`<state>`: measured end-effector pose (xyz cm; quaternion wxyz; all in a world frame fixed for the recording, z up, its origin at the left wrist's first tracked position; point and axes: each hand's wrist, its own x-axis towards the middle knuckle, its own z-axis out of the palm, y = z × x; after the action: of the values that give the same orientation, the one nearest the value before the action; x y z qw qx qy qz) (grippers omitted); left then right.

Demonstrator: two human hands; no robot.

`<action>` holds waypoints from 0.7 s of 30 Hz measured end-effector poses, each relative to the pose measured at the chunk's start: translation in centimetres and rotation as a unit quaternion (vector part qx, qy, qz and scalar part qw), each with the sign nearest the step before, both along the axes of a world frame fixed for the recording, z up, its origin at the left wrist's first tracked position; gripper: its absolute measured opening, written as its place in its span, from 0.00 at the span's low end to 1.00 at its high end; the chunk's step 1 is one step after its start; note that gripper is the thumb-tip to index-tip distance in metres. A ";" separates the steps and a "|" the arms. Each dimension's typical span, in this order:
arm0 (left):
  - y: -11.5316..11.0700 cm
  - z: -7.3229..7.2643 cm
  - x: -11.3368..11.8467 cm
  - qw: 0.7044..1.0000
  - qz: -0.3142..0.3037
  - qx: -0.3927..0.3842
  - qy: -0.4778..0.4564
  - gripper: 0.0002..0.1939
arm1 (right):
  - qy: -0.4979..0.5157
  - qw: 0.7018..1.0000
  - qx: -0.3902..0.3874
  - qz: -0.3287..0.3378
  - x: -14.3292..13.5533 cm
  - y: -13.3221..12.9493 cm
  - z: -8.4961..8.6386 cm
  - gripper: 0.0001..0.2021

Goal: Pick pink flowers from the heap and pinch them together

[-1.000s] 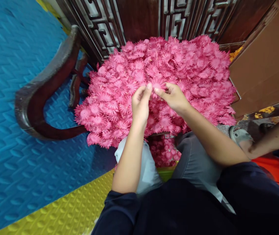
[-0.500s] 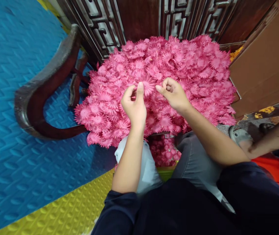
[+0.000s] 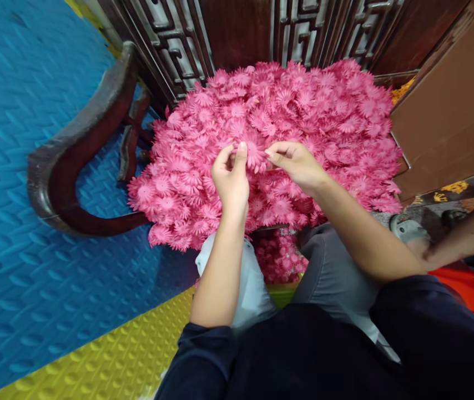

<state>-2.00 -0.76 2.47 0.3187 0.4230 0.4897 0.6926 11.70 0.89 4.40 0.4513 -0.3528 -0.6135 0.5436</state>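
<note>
A pink artificial flower (image 3: 255,154) with narrow petals is held in front of me over a heap of similar pink flowers (image 3: 328,116). My left hand (image 3: 233,176) is closed in a pinch, thumb on top, on the flower's left edge. On its right side, my right hand (image 3: 299,164) pinches thumb and forefinger together at the petal tips. The fingers under the flower are hidden.
A dark curved wooden armrest (image 3: 60,178) stands left of the heap, carved wooden panels (image 3: 241,33) behind it. A brown board (image 3: 449,94) is at the right. Another person's arm and foot in a sandal (image 3: 407,229) show at lower right. Blue matting (image 3: 8,233) covers the floor.
My right hand has turned slightly and its fingertips have come onto the flower's right petals. The held flower has tilted and shifted a little toward the right and nearer to me.
</note>
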 end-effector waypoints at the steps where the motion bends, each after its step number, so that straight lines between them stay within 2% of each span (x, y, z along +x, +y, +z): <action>1: 0.1 -0.1 -0.1 1.000 0.013 0.002 0.001 0.26 | -0.006 1.000 -0.002 -0.006 0.1 0.1 -0.1 0.26; 3: 0.3 -0.3 -0.4 0.999 0.053 0.005 0.003 0.27 | -0.020 0.999 -0.008 -0.049 0.5 0.4 -0.5 0.26; 5: 0.5 -0.5 -0.6 0.996 0.092 0.007 0.004 0.28 | -0.028 0.992 -0.006 -0.121 1.0 1.1 -1.3 0.25; 6: 0.6 -0.6 -0.7 0.995 0.102 0.006 0.004 0.28 | -0.031 0.988 0.001 -0.154 1.2 1.4 -1.7 0.25; 8: 0.7 -0.8 -0.6 0.995 0.099 0.004 0.005 0.29 | -0.040 0.983 0.019 -0.178 1.5 2.1 -2.4 0.23; 13: 0.8 -1.2 0.1 0.999 0.031 0.011 -0.008 0.28 | -0.075 0.985 0.051 -0.146 0.9 2.1 -3.1 0.24; 17: 0.7 -1.1 0.3 0.999 -0.004 0.025 -0.032 0.23 | -0.051 0.991 0.073 -0.099 -0.1 0.8 -1.9 0.28; 21: 0.3 -0.9 0.6 1.000 -0.002 0.015 -0.026 0.20 | -0.032 0.995 0.060 -0.076 -0.7 0.1 -0.9 0.29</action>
<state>-1.35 -0.48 1.58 0.3263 0.4105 0.4704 0.7098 11.03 0.95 3.48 0.4918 -0.3876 -0.6308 0.4582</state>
